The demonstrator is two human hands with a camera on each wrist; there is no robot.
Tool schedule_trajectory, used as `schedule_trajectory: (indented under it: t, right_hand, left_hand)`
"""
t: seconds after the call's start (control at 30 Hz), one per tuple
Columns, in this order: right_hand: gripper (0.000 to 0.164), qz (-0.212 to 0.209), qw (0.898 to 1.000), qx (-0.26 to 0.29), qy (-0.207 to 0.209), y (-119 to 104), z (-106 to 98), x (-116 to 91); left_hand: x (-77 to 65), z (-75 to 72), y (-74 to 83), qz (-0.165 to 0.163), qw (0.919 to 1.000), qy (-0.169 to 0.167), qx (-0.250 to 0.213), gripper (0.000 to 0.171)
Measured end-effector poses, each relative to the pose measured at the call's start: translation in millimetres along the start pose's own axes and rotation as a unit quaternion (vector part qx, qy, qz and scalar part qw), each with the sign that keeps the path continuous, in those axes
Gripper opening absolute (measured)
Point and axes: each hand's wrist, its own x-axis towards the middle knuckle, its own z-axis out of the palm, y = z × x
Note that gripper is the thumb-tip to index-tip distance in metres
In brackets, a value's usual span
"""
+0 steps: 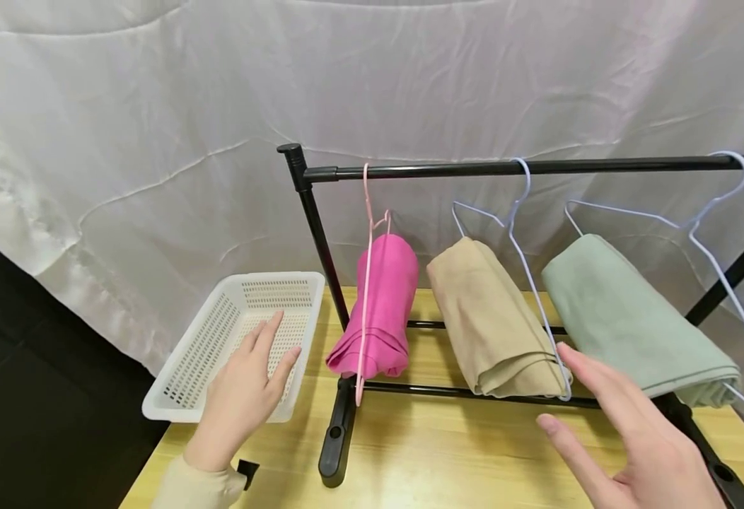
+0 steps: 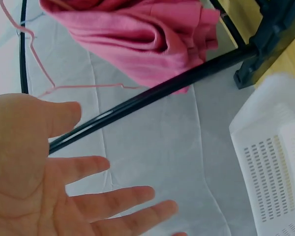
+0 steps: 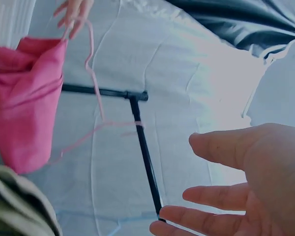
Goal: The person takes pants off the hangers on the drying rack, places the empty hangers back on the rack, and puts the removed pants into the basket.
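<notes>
My left hand [image 1: 245,385] is held over the white perforated basket [image 1: 276,290], fingers spread and holding nothing. To its right, a rolled magenta cloth [image 1: 387,297] hangs in a pink hanger [image 1: 365,311]. My right hand [image 1: 646,438] has thumb and fingers apart, with nothing between them. Its index fingertip overlaps the front end of a lavender hanger [image 1: 522,244] bearing a folded beige cloth [image 1: 489,311]; whether they touch I cannot tell. Farther right, another lavender hanger [image 1: 716,258] carries a folded sage-green cloth [image 1: 633,318]. The left wrist view shows the left palm with parted fingers [image 2: 123,196].
All three hangers hook over the top bar [image 1: 436,170] of a black rack, whose foot [image 1: 336,438] stands on a wooden table [image 1: 436,452]. Lower bars cross beneath the cloths. Behind hangs a pale grey curtain [image 1: 410,78]. A small black piece [image 1: 247,472] lies near the left sleeve.
</notes>
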Motion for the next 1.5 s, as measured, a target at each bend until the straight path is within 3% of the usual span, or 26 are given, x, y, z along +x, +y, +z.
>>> schedule_trajectory:
  t: [0.33,0.47,0.67,0.97,1.2,1.5]
  right_hand:
    - [0.075,-0.031,0.996,0.033,-0.077,-18,22,5]
    - [0.075,-0.047,0.993,0.053,-0.096,-21,30,9]
    - [0.069,-0.072,0.989,0.073,-0.103,-20,45,19]
    - [0.05,0.016,0.979,0.139,-0.146,-31,70,35]
    - [0.055,-0.001,0.972,0.189,-0.141,-43,97,53]
    - [0.062,0.048,0.956,0.229,-0.176,-58,120,76]
  left_hand:
    - [45.6,-4.4,-13.9,0.022,0.993,0.03,-0.113,0.063]
    - [64.2,-6.4,-13.3,0.015,0.9867,0.02,-0.161,0.06]
    - [92.4,-4.3,-10.2,0.007,0.9806,0.008,-0.196,0.057]
    - [120.2,2.1,-1.5,0.02,0.9671,0.042,-0.25,0.051]
    - [132.4,1.9,4.8,0.035,0.9595,0.061,-0.273,0.05]
    - [147.4,4.5,11.4,0.06,0.9515,0.057,-0.296,0.049]
